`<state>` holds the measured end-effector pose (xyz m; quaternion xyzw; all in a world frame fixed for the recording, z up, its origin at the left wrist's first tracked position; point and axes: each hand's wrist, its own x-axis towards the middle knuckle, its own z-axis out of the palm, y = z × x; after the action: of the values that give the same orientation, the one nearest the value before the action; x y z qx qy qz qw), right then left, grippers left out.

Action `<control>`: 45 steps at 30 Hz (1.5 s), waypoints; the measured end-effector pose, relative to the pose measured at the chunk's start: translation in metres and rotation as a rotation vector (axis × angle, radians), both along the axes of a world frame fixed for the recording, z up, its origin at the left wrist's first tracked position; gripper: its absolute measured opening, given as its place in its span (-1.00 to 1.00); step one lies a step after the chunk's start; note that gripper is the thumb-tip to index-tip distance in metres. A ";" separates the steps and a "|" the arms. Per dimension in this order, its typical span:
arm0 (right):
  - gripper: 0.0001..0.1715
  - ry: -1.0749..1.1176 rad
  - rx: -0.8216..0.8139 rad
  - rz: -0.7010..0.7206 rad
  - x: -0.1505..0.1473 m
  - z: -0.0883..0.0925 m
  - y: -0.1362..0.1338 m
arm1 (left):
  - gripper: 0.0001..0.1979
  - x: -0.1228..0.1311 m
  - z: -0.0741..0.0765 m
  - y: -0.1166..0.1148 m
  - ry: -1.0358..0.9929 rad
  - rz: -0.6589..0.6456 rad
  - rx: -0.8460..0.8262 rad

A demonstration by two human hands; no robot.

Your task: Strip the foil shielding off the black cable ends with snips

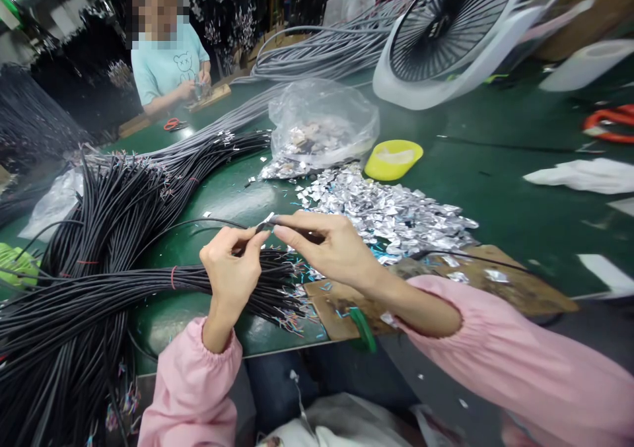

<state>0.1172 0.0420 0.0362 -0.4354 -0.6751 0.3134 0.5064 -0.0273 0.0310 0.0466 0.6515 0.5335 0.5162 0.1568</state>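
A single black cable (212, 220) runs from the left into my left hand (232, 262), which pinches it near its end. At that end is a small silvery foil piece (269, 218). My right hand (339, 245) is closed in a pinch around the foil-covered tip, thumb and forefinger meeting close to the left fingertips. The wires inside the tip cannot be made out. Below both hands lies a tied bundle of black cables (148, 278) with stripped, coloured wire ends. A heap of foil pieces (386, 209) spreads just beyond my right hand.
Beyond the heap sit a clear plastic bag (321, 120), a yellow dish (393, 160) and a white fan (450, 31). A wooden board (495, 282) and green tape (363, 330) are at the table's near edge. Across the table, a person (166, 70) handles something small near red scissors (172, 124).
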 end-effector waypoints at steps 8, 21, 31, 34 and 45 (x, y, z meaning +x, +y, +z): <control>-0.75 -0.035 0.080 -0.024 0.006 0.004 0.001 | -0.60 -0.017 0.017 0.005 -0.071 -0.366 -0.429; -0.50 -0.115 0.359 -0.044 0.006 -0.001 -0.006 | -0.52 -0.018 0.015 0.007 -0.026 -0.509 -0.594; -0.79 0.191 -0.033 -0.053 -0.008 0.004 -0.001 | -0.83 -0.004 0.005 0.009 -0.235 -0.301 -0.420; -0.80 0.271 -0.141 -0.002 -0.009 0.007 0.002 | -0.84 0.002 0.001 0.005 -0.168 -0.171 -0.245; -0.80 0.265 -0.164 -0.111 -0.006 0.004 0.007 | -0.77 0.008 -0.014 0.002 0.603 0.013 0.022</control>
<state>0.1115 0.0486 0.0400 -0.4666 -0.5495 0.3937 0.5704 -0.0193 0.0330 0.0325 0.7737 0.5543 0.3063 -0.0191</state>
